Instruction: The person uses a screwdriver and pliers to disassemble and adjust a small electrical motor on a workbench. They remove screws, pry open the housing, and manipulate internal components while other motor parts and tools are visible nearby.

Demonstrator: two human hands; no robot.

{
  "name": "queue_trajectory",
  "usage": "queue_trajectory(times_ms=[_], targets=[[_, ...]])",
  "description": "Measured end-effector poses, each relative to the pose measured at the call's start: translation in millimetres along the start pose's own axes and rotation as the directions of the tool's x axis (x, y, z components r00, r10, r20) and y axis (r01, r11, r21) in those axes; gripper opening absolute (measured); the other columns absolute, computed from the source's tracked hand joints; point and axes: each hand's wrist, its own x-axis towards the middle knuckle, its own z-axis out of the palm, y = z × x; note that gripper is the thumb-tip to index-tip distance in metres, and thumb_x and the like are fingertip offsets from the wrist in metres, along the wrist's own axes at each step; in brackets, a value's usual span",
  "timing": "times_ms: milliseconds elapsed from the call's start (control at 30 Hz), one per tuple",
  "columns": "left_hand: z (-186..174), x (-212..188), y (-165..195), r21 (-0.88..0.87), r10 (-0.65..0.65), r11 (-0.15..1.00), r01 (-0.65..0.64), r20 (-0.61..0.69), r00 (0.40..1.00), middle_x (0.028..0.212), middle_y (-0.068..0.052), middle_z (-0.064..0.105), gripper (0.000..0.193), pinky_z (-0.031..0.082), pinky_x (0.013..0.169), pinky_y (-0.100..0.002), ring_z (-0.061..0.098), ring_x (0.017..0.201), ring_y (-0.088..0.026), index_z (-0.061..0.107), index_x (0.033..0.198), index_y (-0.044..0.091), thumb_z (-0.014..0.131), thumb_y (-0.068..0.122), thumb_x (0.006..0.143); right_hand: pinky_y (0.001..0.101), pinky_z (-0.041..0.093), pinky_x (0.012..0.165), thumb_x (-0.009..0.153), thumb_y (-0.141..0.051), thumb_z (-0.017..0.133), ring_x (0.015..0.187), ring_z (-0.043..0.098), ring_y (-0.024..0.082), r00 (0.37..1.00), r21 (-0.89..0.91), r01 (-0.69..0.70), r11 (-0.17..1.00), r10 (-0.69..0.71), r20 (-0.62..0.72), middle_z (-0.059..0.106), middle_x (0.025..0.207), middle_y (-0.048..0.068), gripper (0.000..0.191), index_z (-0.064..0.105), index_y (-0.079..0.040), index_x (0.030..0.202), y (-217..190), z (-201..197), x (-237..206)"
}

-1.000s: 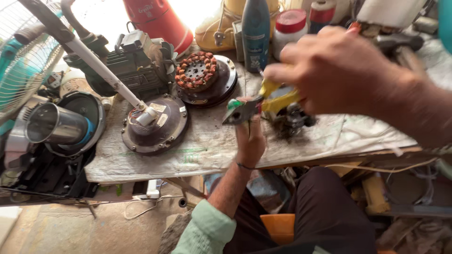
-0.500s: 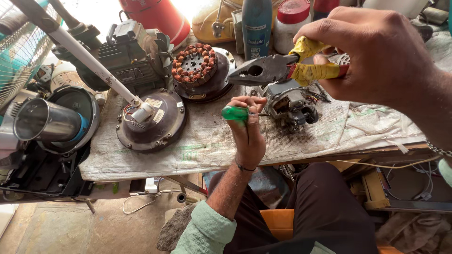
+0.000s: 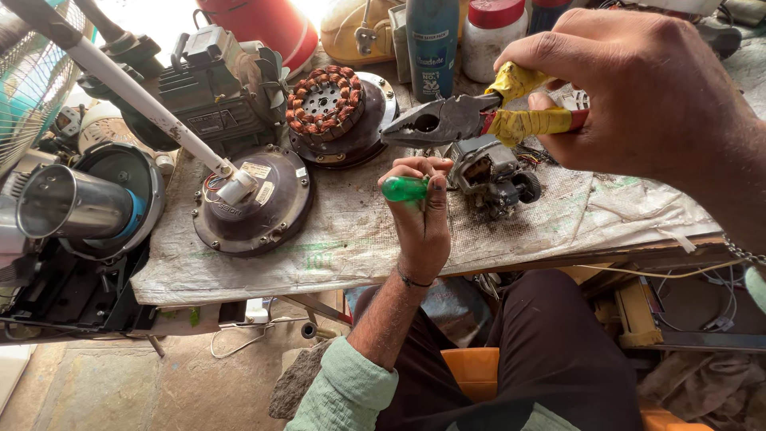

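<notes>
My right hand (image 3: 638, 88) is close to the camera at the upper right, gripping grey pliers (image 3: 447, 120) by their yellow taped handles, jaws pointing left and nearly shut. Below the jaws, my left hand (image 3: 419, 223) rises from a pale green sleeve and holds a green tool handle (image 3: 404, 189) between thumb and fingers; the tool's tip is hidden. A small grey motor (image 3: 491, 175) with exposed parts lies on the bench just right of my left hand, under the pliers.
A dark round fan motor housing (image 3: 255, 199) with a white rod (image 3: 120, 84) lies at the left. A copper-wound stator (image 3: 327, 96) sits behind it. A blue spray can (image 3: 431, 44), a white jar (image 3: 491, 36), a metal tube (image 3: 72, 203) and a fan cage (image 3: 28, 88) stand around. Woven sacking (image 3: 335, 247) covers the bench.
My right hand has lifted the pliers up and to the right, away from the small motor. My left hand stays by the motor, with the green handle showing in its fingers.
</notes>
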Motion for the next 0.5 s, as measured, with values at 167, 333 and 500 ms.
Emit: queue_trajectory(times_ms=[167, 333, 500], targets=[[-0.1, -0.1, 4.7, 0.050, 0.031, 0.998, -0.032, 0.013, 0.999, 0.121, -0.009, 0.047, 0.021, 0.055, 0.108, -0.042, 0.061, 0.114, -0.019, 0.034, 0.124, 0.012, 0.053, 0.010, 0.114, 0.0370, 0.058, 0.064, 0.090, -0.015, 0.075, 0.075, 0.070, 0.024, 1.000, -0.028, -0.010, 1.000, 0.011, 0.027, 0.071, 0.092, 0.010, 0.031, 0.071, -0.008, 0.121, -1.2, 0.0, -3.4], [-0.4, 0.0, 4.7, 0.034, -0.001, 0.999, 0.000, 0.028, 1.000, 0.121, -0.009, 0.047, 0.021, 0.055, 0.112, -0.045, 0.061, 0.120, -0.021, 0.034, 0.122, 0.012, 0.053, 0.012, 0.114, 0.0366, 0.058, 0.063, 0.092, -0.017, 0.075, 0.073, 0.068, 0.023, 0.999, -0.063, 0.003, 0.998, -0.001, 0.043, 0.070, 0.088, 0.009, 0.032, 0.072, -0.008, 0.122, -0.1, 1.3, -4.1], [-0.2, -1.0, 5.1, 0.027, 0.008, 1.000, -0.009, 0.047, 0.999, 0.119, -0.007, 0.046, 0.019, 0.053, 0.112, -0.045, 0.061, 0.117, -0.020, 0.035, 0.120, 0.012, 0.053, 0.012, 0.114, 0.0372, 0.058, 0.065, 0.090, -0.016, 0.076, 0.075, 0.069, 0.023, 1.000, -0.038, 0.003, 0.999, -0.002, 0.027, 0.070, 0.088, 0.008, 0.034, 0.072, -0.009, 0.122, -2.1, -0.9, -5.5]])
